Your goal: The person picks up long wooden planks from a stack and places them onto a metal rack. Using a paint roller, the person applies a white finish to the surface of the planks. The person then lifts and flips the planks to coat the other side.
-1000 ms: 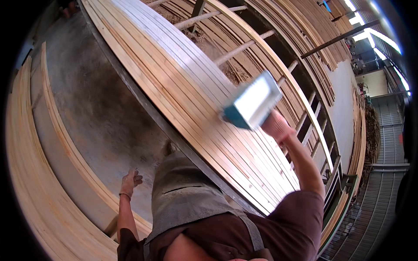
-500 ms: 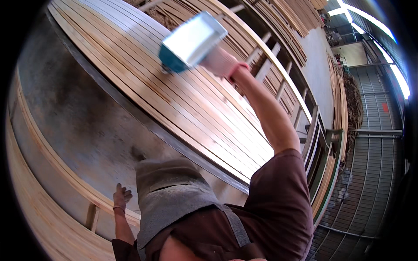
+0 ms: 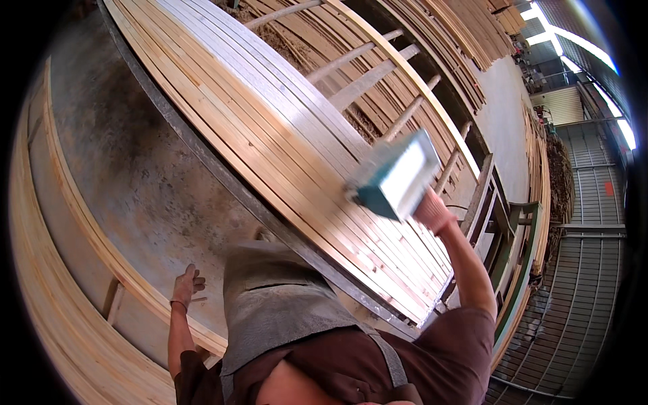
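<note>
Tray (image 3: 399, 181) nearer, seemingly crosswise to boards (image 3: 250, 138)

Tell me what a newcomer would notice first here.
Probably the blurred teal-and-white box-shaped tool, gripped in the pink-gloved right hand right of centre. Below it, long pale wooden strips lie side by side, running diagonally across the picture and gleaming white toward their lower end. The gloved left hand hangs empty at lower left.
</note>
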Action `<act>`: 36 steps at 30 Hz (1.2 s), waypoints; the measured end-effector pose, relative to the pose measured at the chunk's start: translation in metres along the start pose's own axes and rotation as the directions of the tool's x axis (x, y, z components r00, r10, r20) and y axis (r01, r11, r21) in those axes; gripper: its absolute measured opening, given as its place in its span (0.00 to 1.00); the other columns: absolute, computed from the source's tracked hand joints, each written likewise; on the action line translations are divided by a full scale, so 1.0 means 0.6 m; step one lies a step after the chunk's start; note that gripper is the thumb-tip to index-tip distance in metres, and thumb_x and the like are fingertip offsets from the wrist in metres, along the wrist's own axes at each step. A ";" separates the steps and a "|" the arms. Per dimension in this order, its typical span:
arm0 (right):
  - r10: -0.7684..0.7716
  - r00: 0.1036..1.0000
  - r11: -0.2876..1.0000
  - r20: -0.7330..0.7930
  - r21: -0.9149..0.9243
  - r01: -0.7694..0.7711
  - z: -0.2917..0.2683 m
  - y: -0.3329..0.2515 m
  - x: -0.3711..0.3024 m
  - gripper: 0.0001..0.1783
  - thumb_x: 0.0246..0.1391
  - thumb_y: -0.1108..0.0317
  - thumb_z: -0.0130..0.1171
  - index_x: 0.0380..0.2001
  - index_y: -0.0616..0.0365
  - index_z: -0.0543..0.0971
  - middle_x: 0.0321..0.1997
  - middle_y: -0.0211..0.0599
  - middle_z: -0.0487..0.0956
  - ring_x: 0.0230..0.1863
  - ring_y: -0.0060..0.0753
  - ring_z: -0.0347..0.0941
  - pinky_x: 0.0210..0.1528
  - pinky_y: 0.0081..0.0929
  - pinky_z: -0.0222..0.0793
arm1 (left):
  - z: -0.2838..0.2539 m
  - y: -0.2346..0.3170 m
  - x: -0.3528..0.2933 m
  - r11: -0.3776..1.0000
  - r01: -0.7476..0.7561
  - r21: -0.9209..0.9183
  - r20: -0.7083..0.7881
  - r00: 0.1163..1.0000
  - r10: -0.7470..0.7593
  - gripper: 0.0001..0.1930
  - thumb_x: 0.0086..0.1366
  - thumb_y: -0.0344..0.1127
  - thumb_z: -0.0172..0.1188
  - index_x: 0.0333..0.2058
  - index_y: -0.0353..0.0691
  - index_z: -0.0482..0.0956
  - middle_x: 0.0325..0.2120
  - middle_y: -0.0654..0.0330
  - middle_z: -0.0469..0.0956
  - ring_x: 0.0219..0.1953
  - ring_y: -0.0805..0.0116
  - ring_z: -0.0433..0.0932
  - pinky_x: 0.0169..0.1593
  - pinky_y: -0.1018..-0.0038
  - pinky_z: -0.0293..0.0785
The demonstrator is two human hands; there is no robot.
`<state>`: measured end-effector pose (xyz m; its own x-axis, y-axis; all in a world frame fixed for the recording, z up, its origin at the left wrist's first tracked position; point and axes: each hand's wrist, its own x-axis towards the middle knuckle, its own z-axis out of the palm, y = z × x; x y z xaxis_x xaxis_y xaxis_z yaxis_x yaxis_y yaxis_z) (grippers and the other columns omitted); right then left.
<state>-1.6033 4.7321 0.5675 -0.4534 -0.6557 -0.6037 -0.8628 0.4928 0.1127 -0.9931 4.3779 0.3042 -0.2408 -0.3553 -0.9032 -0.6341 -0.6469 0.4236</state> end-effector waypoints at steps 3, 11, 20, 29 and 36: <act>0.123 0.992 0.826 0.013 0.553 -0.110 0.125 0.076 -0.128 0.31 0.71 0.57 0.45 0.74 0.49 0.65 0.80 0.36 0.62 0.81 0.36 0.53 0.83 0.39 0.42 | 0.026 -0.060 -0.002 0.985 0.076 -0.152 -0.013 0.997 -0.079 0.28 0.70 0.69 0.50 0.39 0.48 0.78 0.27 0.65 0.79 0.25 0.73 0.77 0.29 0.73 0.64; -0.091 0.948 0.962 -0.306 -0.273 0.004 0.062 0.036 -0.141 0.15 0.69 0.66 0.50 0.56 0.55 0.77 0.58 0.38 0.75 0.61 0.34 0.67 0.67 0.32 0.60 | 0.068 -0.302 0.034 0.947 0.199 -0.252 0.380 0.920 -0.092 0.26 0.71 0.70 0.48 0.33 0.53 0.74 0.21 0.70 0.74 0.20 0.75 0.72 0.23 0.77 0.57; -0.224 0.869 0.972 -0.441 -0.162 0.168 0.059 0.017 -0.084 0.07 0.66 0.67 0.61 0.33 0.57 0.82 0.38 0.39 0.82 0.38 0.35 0.79 0.46 0.32 0.80 | 0.199 -0.418 -0.064 0.990 0.023 -0.136 0.013 1.000 -0.021 0.41 0.69 0.72 0.50 0.58 0.36 0.76 0.38 0.54 0.86 0.34 0.62 0.83 0.39 0.68 0.76; -0.279 0.952 0.710 -0.129 -0.695 0.114 0.369 0.259 -0.443 0.20 0.65 0.65 0.53 0.56 0.55 0.82 0.66 0.37 0.78 0.69 0.37 0.71 0.77 0.40 0.58 | 0.445 -0.556 -0.191 0.998 -0.026 -0.051 0.057 0.998 0.029 0.41 0.68 0.72 0.51 0.54 0.34 0.77 0.40 0.52 0.87 0.33 0.62 0.84 0.42 0.66 0.74; -0.129 0.977 0.230 -0.168 -0.964 -0.135 0.622 0.465 -0.626 0.26 0.64 0.61 0.52 0.63 0.55 0.78 0.69 0.42 0.76 0.74 0.41 0.66 0.74 0.38 0.60 | 0.564 -0.569 -0.266 0.983 0.045 0.178 0.074 0.996 -0.059 0.42 0.66 0.72 0.52 0.53 0.32 0.80 0.38 0.51 0.87 0.34 0.60 0.86 0.43 0.62 0.73</act>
<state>-1.5899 5.3294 0.5312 -0.3690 -0.8004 -0.4724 -0.3526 -0.3497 0.8680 -0.9870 4.8836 0.2804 -0.2563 -0.2657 -0.9294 -0.7652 -0.5317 0.3630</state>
